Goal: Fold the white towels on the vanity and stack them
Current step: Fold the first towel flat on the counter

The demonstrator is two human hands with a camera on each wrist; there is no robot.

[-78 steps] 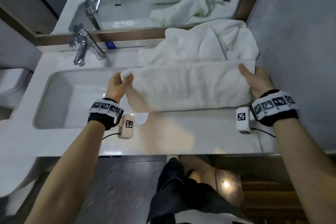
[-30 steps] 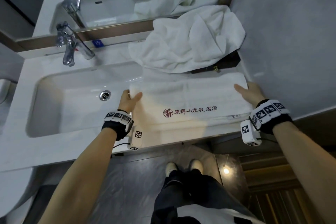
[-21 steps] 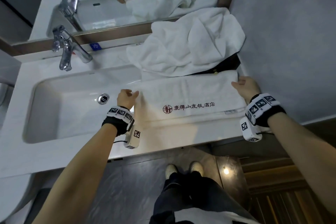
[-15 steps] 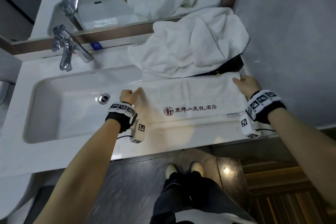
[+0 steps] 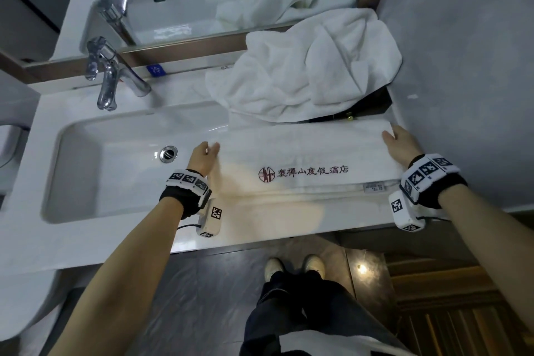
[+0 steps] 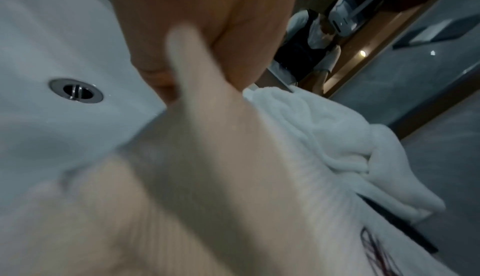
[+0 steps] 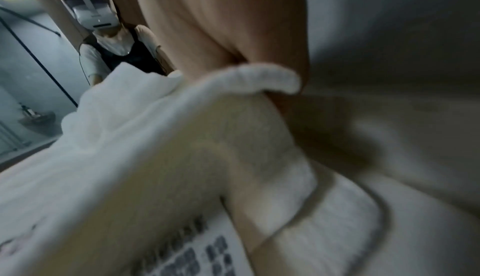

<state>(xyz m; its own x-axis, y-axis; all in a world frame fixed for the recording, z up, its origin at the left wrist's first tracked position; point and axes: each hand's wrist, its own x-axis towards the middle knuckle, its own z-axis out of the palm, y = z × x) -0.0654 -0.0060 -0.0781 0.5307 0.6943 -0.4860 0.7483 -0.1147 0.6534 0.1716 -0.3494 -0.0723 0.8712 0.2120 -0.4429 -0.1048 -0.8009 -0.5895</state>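
A white towel (image 5: pixel 306 153) with dark red printed characters lies folded lengthwise on the vanity counter (image 5: pixel 260 222), its left end reaching over the basin's right rim. My left hand (image 5: pixel 206 150) pinches the towel's far left corner (image 6: pixel 187 79). My right hand (image 5: pixel 397 140) grips the far right corner (image 7: pixel 267 77), close to the side wall. Behind the folded towel, a crumpled white towel (image 5: pixel 312 66) is heaped against the mirror.
The white basin (image 5: pixel 115 170) with its drain (image 5: pixel 168 153) lies to the left, and a chrome tap (image 5: pixel 108 75) stands behind it. A grey wall (image 5: pixel 462 66) bounds the right side. A dark object (image 5: pixel 367 108) shows from under the crumpled towel.
The towel was brought down flat onto the counter with its printed side up. Both hands have shifted to its far corners and hold them there.
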